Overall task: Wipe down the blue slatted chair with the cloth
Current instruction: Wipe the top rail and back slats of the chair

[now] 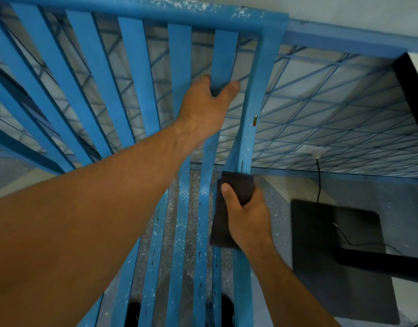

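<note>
Left hand [203, 109] grips flat slat [225, 55]; right hand [248, 220] clutches dark cloth [238, 185].

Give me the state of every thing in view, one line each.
blue slatted chair: flecked with white specks, held by both hands.
left hand: grips one back slat.
right hand: holds the cloth against the right frame rail.
cloth: dark, folded, pressed onto that rail.

No readable text, label, brand or number appears anywhere.
</note>
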### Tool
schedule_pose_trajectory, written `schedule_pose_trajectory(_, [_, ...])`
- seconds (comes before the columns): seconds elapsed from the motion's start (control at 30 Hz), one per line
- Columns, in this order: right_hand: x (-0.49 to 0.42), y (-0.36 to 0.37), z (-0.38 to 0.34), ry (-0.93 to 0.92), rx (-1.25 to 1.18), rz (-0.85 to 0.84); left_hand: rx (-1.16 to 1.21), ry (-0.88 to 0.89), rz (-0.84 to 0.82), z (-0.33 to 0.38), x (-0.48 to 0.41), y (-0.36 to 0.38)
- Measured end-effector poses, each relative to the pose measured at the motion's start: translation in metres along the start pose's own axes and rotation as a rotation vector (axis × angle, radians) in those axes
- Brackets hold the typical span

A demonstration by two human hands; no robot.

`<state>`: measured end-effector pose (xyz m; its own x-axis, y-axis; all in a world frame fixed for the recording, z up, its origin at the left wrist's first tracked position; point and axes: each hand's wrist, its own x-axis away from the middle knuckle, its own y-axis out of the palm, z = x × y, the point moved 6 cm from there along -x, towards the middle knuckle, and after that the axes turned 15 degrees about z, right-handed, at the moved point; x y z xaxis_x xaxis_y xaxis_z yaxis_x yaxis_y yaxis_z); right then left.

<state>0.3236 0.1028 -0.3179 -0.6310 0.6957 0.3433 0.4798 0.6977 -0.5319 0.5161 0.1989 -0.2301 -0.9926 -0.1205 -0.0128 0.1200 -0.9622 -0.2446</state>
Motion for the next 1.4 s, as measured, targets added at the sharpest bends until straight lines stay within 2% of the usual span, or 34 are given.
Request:
schedule_pose_trajectory(0.07, [-0.004, 0.002, 0.004, 0.050, 0.016, -0.015, -0.053, 0.020, -0.061, -0.009, -0.007, 0.007])
schedule_pose_trajectory(0.13, [-0.006, 0.004, 0.001, 0.019, 0.045, 0.024, -0.104, 0.068, -0.083, -0.019, -0.007, 0.012])
schedule_pose_trajectory(0.4, [-0.025, 0.013, -0.057, -0.333, 0.136, 0.301, -0.120, 0.150, -0.039, -0.030, -0.009, 0.018])
schedule_pose_trajectory(0.6, [-0.014, 0.011, -0.053, -0.485, 0.133, 0.369, -0.105, 0.180, -0.027, -0.029, -0.008, 0.019])
schedule_pose_trajectory(0.67, [-0.018, 0.010, -0.057, -0.458, 0.098, 0.354, -0.105, 0.179, -0.029, -0.030, -0.008, 0.020])
schedule_pose_trajectory(0.77, [-0.036, 0.013, -0.073, -0.289, -0.004, 0.239, -0.104, 0.178, -0.021, -0.030, -0.009, 0.019])
schedule_pose_trajectory(0.93, [-0.052, 0.009, -0.106, -0.309, -0.046, 0.274, -0.074, 0.176, 0.008, -0.027, -0.007, 0.017])
schedule_pose_trajectory(1.03, [-0.046, 0.012, -0.090, -0.306, -0.073, 0.258, -0.086, 0.175, -0.012, -0.027, -0.007, 0.018])
schedule_pose_trajectory(1.2, [-0.026, 0.011, -0.037, -0.071, 0.013, 0.085, -0.095, 0.163, -0.045, -0.028, -0.006, 0.020])
schedule_pose_trajectory(1.4, [-0.014, 0.010, -0.026, -0.037, 0.082, 0.210, -0.105, 0.169, -0.050, -0.031, -0.008, 0.019])
